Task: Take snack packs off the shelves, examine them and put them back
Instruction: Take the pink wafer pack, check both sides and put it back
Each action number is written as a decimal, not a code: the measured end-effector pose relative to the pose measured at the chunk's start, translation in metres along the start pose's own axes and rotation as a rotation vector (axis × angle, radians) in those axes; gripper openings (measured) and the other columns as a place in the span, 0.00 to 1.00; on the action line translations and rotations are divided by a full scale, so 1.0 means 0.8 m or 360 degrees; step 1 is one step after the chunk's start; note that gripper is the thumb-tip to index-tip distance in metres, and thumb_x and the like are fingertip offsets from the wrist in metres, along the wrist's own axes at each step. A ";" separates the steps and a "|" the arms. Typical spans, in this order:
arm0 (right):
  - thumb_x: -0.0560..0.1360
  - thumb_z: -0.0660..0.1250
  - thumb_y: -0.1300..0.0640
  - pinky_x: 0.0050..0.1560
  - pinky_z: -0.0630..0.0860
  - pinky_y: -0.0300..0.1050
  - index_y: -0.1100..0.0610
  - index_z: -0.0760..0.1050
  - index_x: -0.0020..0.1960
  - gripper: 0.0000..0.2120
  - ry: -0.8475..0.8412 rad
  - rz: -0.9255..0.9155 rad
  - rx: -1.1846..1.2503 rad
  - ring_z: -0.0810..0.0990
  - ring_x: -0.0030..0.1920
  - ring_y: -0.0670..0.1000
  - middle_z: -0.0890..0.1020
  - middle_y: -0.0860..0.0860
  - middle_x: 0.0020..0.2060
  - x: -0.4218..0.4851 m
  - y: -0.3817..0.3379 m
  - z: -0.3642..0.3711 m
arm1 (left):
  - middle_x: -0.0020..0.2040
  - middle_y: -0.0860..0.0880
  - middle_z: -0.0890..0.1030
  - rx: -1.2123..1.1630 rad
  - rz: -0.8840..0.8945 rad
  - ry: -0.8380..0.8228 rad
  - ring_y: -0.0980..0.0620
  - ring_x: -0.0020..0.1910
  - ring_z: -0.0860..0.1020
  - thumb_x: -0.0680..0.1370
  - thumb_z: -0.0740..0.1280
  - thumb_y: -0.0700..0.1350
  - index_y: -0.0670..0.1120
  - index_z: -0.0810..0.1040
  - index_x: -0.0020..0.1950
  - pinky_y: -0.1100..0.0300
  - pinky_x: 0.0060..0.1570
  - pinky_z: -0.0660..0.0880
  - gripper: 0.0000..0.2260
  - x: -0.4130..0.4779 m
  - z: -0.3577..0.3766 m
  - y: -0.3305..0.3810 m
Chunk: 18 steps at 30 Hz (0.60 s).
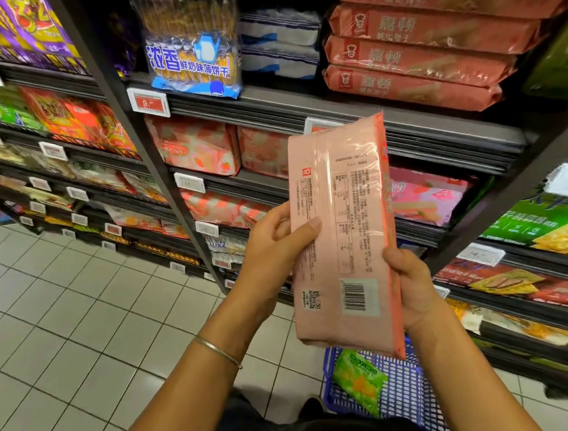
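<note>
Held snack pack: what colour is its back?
Pale pink snack pack, orange-red side edge; head view.

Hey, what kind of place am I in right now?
Most likely a supermarket snack aisle: shelves stacked with biscuit packs, price tags clipped to the shelf edges, and a blue basket on the tiled floor. The left hand and right hand hold a pink pack.

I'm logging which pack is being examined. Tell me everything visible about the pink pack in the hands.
The pink pack is a long, flat, glossy plastic-looking wrapper, held upright with its back to the camera: fine print, a QR code and barcode low down, a lengthwise seam, an orange-red right edge. The left hand grips its left edge, thumb across the back; the right hand grips its lower right edge.
</note>
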State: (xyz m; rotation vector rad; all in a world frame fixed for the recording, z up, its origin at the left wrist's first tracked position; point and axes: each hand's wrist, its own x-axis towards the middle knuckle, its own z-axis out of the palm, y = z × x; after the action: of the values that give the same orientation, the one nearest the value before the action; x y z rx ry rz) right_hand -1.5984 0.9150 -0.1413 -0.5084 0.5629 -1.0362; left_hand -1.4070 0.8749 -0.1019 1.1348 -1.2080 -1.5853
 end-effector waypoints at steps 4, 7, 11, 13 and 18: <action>0.49 0.89 0.50 0.51 0.85 0.56 0.59 0.86 0.58 0.39 -0.0119 -0.0014 0.0009 0.87 0.51 0.60 0.87 0.60 0.53 0.003 -0.001 0.013 | 0.57 0.47 0.87 -0.0027 -0.0027 -0.0077 0.47 0.53 0.87 0.83 0.67 0.41 0.46 0.76 0.70 0.59 0.43 0.83 0.15 -0.005 -0.004 0.001; 0.50 0.88 0.51 0.54 0.84 0.59 0.60 0.84 0.61 0.41 -0.0140 -0.0047 0.0064 0.86 0.52 0.61 0.86 0.61 0.55 0.005 -0.002 0.015 | 0.58 0.47 0.87 -0.0040 -0.0026 -0.0119 0.46 0.52 0.87 0.83 0.68 0.42 0.46 0.74 0.70 0.58 0.43 0.84 0.15 -0.004 -0.006 0.005; 0.56 0.87 0.49 0.57 0.83 0.58 0.57 0.84 0.63 0.37 -0.0204 -0.0043 0.0007 0.86 0.56 0.59 0.86 0.59 0.57 0.006 0.000 0.016 | 0.58 0.46 0.87 -0.0091 -0.0033 -0.0101 0.45 0.53 0.87 0.83 0.68 0.41 0.45 0.75 0.69 0.56 0.45 0.84 0.15 -0.002 -0.006 0.006; 0.56 0.87 0.47 0.56 0.83 0.55 0.55 0.86 0.61 0.35 -0.0162 -0.0042 -0.0036 0.86 0.56 0.57 0.87 0.57 0.56 0.005 0.003 0.016 | 0.58 0.45 0.87 -0.0167 -0.0035 -0.0058 0.44 0.54 0.87 0.82 0.69 0.39 0.44 0.75 0.69 0.55 0.45 0.85 0.16 0.000 -0.007 0.005; 0.67 0.81 0.51 0.59 0.81 0.57 0.56 0.82 0.64 0.27 0.0167 -0.0164 -0.0263 0.85 0.59 0.59 0.85 0.59 0.60 0.015 0.006 0.019 | 0.57 0.42 0.87 -0.0382 0.0033 0.0197 0.39 0.56 0.86 0.76 0.75 0.36 0.43 0.73 0.70 0.45 0.50 0.85 0.24 0.007 -0.017 0.004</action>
State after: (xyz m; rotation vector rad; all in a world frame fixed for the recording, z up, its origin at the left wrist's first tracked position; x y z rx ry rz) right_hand -1.5812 0.9081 -0.1352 -0.6362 0.7259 -1.1243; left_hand -1.3948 0.8659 -0.1014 1.0443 -0.9187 -1.5723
